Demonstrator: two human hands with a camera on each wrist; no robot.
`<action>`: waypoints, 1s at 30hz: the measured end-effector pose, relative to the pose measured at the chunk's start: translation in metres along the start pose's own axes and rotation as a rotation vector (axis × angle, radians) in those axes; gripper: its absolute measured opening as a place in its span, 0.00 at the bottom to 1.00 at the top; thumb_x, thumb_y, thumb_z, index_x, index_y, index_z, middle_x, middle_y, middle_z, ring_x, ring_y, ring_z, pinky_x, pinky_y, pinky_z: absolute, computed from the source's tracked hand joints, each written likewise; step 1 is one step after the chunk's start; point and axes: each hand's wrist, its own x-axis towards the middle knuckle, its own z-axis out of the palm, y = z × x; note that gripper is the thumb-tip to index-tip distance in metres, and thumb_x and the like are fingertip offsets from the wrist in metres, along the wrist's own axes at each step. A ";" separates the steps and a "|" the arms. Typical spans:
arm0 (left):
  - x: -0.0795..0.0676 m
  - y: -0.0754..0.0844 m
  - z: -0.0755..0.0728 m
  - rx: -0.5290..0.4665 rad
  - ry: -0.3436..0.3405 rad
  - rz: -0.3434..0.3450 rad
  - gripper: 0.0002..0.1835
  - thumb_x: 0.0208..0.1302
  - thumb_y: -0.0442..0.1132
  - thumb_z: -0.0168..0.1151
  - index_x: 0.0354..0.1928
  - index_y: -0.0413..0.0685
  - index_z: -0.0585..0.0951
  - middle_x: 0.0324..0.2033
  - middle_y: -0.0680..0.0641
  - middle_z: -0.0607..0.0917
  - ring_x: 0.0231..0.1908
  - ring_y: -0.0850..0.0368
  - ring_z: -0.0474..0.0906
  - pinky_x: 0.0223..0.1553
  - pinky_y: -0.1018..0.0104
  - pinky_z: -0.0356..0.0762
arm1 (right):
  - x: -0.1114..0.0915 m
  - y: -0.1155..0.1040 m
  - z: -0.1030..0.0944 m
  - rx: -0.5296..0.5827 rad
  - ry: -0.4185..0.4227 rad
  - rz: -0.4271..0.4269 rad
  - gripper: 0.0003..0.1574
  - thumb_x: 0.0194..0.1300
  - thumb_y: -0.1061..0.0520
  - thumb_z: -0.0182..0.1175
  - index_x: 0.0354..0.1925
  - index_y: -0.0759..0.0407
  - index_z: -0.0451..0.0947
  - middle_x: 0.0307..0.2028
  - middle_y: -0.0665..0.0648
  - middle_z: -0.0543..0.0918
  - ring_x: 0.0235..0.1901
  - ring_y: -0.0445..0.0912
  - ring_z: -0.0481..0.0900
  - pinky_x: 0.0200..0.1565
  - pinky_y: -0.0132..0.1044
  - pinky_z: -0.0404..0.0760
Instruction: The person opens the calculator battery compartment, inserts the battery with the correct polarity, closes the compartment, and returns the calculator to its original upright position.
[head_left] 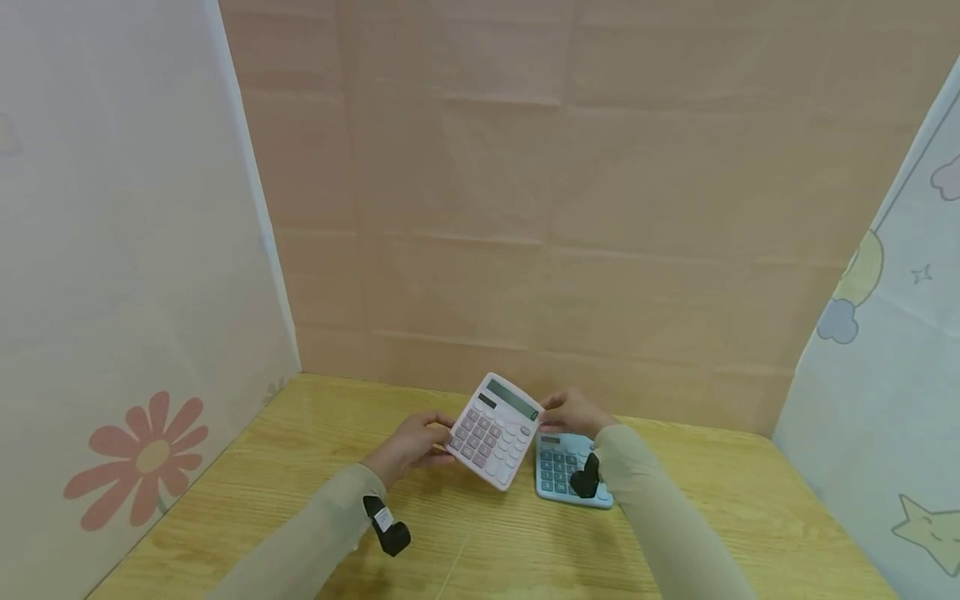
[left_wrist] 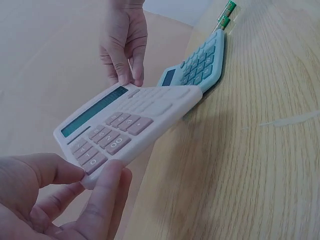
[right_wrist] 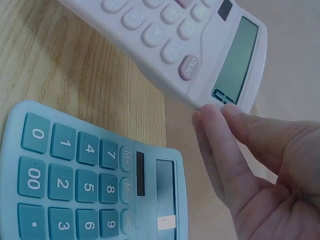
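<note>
A pale pink calculator (head_left: 491,433) hangs tilted over the wooden table, its keys facing up toward the head camera. My left hand (head_left: 411,446) pinches its left corner, by the 0 key in the left wrist view. With thumb and fingertips my right hand (right_wrist: 260,160) pinches the opposite corner, beside the display (right_wrist: 237,62), where a single digit like 0 shows. A light blue calculator (head_left: 551,473) lies face up on the table below my right wrist. In the head view my right forearm and its black wrist camera cover part of it.
Two green batteries (left_wrist: 226,15) lie on the table (left_wrist: 260,165) beyond the blue calculator. A tan sheet (head_left: 555,208) rises behind the table, and printed white sheets (head_left: 150,250) stand at both sides.
</note>
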 end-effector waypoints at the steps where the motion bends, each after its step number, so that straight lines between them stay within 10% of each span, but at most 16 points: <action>1: 0.000 0.000 0.000 0.002 0.005 0.003 0.16 0.64 0.30 0.55 0.54 0.39 0.75 0.39 0.40 0.81 0.34 0.49 0.84 0.44 0.56 0.86 | 0.000 0.001 -0.001 0.011 -0.001 -0.006 0.16 0.63 0.71 0.59 0.48 0.79 0.74 0.40 0.64 0.82 0.30 0.43 0.82 0.44 0.41 0.87; 17: 0.004 0.001 0.001 -0.051 0.044 0.077 0.15 0.63 0.26 0.55 0.52 0.37 0.77 0.36 0.40 0.78 0.31 0.49 0.83 0.39 0.59 0.87 | -0.005 -0.002 -0.003 0.217 -0.011 0.042 0.16 0.76 0.58 0.46 0.48 0.72 0.69 0.31 0.56 0.77 0.28 0.40 0.80 0.38 0.31 0.87; 30: 0.002 0.003 -0.004 -0.101 0.022 0.125 0.15 0.63 0.26 0.58 0.52 0.35 0.78 0.43 0.36 0.83 0.36 0.52 0.84 0.42 0.61 0.87 | -0.008 -0.006 0.002 0.428 0.049 0.107 0.24 0.72 0.61 0.51 0.61 0.75 0.66 0.50 0.68 0.75 0.32 0.42 0.82 0.40 0.30 0.86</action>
